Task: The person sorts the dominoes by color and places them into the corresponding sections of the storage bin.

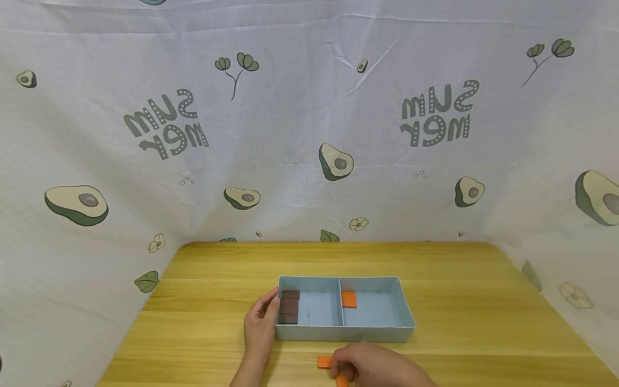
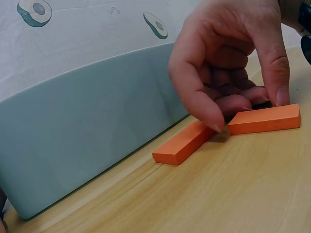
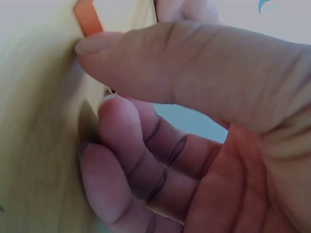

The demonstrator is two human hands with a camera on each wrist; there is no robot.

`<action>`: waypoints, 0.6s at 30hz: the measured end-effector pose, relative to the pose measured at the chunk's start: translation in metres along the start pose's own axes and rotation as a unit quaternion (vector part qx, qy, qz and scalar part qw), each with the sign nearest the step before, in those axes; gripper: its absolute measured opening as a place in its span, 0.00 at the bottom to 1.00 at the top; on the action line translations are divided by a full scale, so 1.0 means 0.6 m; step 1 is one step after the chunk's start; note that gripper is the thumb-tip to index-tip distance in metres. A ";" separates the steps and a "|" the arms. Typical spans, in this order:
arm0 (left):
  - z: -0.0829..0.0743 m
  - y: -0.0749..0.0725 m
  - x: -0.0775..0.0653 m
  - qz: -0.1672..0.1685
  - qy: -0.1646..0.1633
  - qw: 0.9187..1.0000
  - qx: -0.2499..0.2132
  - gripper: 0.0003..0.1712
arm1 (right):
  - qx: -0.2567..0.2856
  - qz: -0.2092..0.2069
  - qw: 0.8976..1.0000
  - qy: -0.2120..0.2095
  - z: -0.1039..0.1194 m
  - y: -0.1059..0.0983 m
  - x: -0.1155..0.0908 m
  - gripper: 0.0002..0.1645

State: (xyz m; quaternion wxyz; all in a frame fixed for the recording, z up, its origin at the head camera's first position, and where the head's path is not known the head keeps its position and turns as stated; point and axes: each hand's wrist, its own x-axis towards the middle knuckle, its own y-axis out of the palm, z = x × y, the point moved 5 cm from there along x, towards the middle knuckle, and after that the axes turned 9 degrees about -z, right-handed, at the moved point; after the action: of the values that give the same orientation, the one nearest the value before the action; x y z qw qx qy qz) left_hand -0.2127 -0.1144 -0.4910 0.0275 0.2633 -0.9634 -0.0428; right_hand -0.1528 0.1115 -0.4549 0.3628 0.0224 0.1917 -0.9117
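Note:
A pale blue two-compartment box [image 1: 344,333] sits on the wooden table. My left hand [image 1: 259,329] rests at its left end, fingertips and thumb against the outside of the wall by the rim. In front of the box, my right hand [image 1: 367,364] holds an orange block [image 2: 265,119] between thumb and index finger, the thumb behind it and the index fingertip at its end. A second flat orange block [image 2: 181,144] lies on the table just beside that fingertip. In the right wrist view, the thumb [image 3: 160,63] overlaps an orange block [image 3: 89,18].
Several dark brown blocks [image 1: 288,310] lie at the left side of the left compartment. Orange pieces [image 1: 348,299] sit against the divider [image 1: 340,303] in the right one. An avocado-print cloth [image 1: 290,107] hangs behind and beside the table [image 1: 213,263].

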 end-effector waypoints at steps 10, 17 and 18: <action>0.002 0.001 -0.001 0.003 -0.007 1.000 -0.002 0.17 | -0.157 -0.025 0.986 -0.041 -0.002 -0.005 0.004 0.13; 0.001 0.001 -0.002 0.001 -0.007 1.000 0.002 0.17 | -0.175 -0.034 0.984 -0.022 -0.001 -0.006 0.004 0.15; 0.001 0.001 -0.002 0.002 -0.008 1.000 0.000 0.17 | -0.175 -0.033 0.984 -0.025 -0.001 -0.006 0.005 0.15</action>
State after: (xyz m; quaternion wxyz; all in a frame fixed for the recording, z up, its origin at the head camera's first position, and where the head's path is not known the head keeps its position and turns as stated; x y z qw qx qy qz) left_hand -0.2122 -0.1133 -0.4914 0.0199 0.2613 -0.9640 -0.0445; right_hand -0.1573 0.1122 -0.4546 0.3355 -0.0706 0.3398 -0.8758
